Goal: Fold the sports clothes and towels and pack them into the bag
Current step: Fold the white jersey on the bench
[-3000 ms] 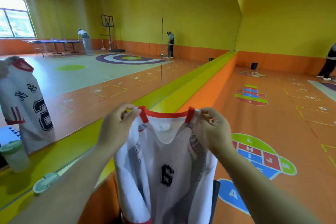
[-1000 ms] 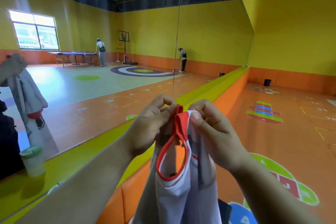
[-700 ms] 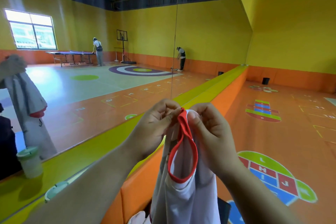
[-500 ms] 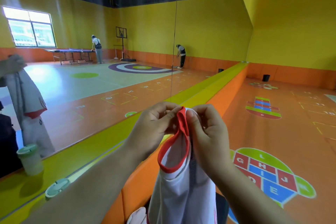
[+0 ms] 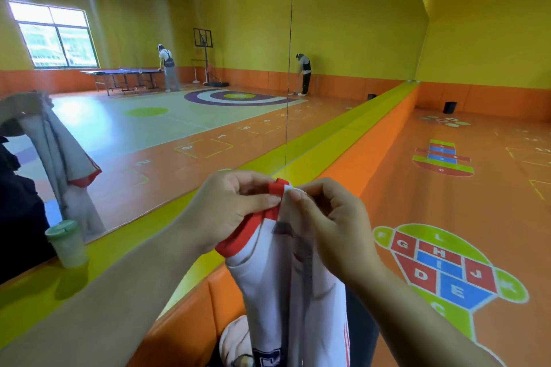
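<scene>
— Which step is in hand?

— The folding, by my reading, and only fold 1 of it. The white jersey (image 5: 286, 292) with red trim hangs doubled lengthwise, its 2 shoulder straps brought together at the top. It is held in the air just beside the yellow-green ledge (image 5: 119, 250), in front of the ledge's orange padded face.

— And the hands?

— Both are closed on the cloth. The left hand (image 5: 235, 208) pinches the red strap edge between thumb and fingers, with the red armhole trim running down under its palm. The right hand (image 5: 334, 223) pinches the same top edge from the other side with thumb and forefinger, its remaining fingers curled in. The 2 hands nearly touch, level with the ledge's top.

— What does the next move call for?

— I would say a flat place to lay the jersey, or a second fold crosswise in the air, with the straps kept matched so the halves do not slide apart. Thin, slippery fabric like this will likely slump if either pinch loosens.

— Is the bag in sight?

— I cannot tell. A dark shape shows behind the jersey, below the ledge. A second white garment (image 5: 237, 343) lies there too. A green cup (image 5: 67, 243) stands on the ledge.
</scene>
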A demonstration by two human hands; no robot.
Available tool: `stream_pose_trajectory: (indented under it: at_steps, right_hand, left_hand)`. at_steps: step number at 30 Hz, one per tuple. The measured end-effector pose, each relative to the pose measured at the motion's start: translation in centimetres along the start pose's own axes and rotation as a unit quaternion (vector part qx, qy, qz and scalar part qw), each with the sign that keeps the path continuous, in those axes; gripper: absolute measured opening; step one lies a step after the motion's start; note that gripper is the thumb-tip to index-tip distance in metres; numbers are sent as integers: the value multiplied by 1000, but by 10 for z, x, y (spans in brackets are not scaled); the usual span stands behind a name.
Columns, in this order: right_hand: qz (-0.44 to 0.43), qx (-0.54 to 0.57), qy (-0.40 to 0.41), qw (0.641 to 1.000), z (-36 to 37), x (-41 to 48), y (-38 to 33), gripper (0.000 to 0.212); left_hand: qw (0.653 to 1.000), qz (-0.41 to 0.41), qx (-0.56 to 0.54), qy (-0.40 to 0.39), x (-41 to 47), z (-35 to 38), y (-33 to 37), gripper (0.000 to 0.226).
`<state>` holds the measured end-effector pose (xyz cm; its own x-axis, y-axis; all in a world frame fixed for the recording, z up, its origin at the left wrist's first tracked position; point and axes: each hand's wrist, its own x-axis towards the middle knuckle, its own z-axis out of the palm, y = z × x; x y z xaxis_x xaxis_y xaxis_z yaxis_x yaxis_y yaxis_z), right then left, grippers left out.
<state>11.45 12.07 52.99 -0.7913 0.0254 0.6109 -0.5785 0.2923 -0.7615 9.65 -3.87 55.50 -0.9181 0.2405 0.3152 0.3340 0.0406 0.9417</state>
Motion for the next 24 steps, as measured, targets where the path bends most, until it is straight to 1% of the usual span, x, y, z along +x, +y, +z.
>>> stream_pose_trajectory:
  at_steps: [2, 3, 5, 7, 9, 11, 14, 16, 18, 20, 22, 24]
  right_hand:
    - [21, 29, -51, 998, -7, -1, 1, 13]
    - [29, 26, -75, 996, -10, -2, 4, 14]
    - [54, -3, -124, 991, -15, -4, 12, 10]
    - [77, -60, -175, 980, -18, -7, 23, 7]
    - [66, -128, -231, 962, -17, -10, 35, 22]
    - [45, -153, -276, 948, -15, -14, 43, 29]
    - [58, -128, -303, 942, -15, -16, 48, 26]
    - [58, -100, -323, 939, -16, -14, 47, 30]
    - [48, -46, -346, 936, -16, -11, 44, 34]
    - [64, 24, -357, 932, -16, -10, 41, 30]
    - [97, 64, -338, 934, -16, -10, 38, 25]
    - [99, 60, -297, 948, -16, -8, 38, 27]
  left_hand:
    - [999, 16, 38, -16, 0, -5, -2, 20]
    - [998, 27, 57, -28, 0, -7, -3, 22]
    - [995, 43, 78, -48, 0, -11, -3, 20]
    - [994, 48, 73, -61, 0, -14, -2, 13]
    - [994, 53, 61, -71, 2, -18, 0, 13]
    - [993, 60, 51, -86, 3, -21, 4, 12]
    - [991, 61, 29, -115, 4, -25, 12, 11]
    - [989, 52, 2, -138, 6, -28, 17, 14]
    - [986, 41, -30, -161, 8, -29, 20, 23]
    - [980, 36, -62, -185, 12, -29, 23, 16]
    - [980, 34, -74, -184, 16, -31, 27, 23]
    - [984, 52, -62, -158, 21, -33, 32, 26]
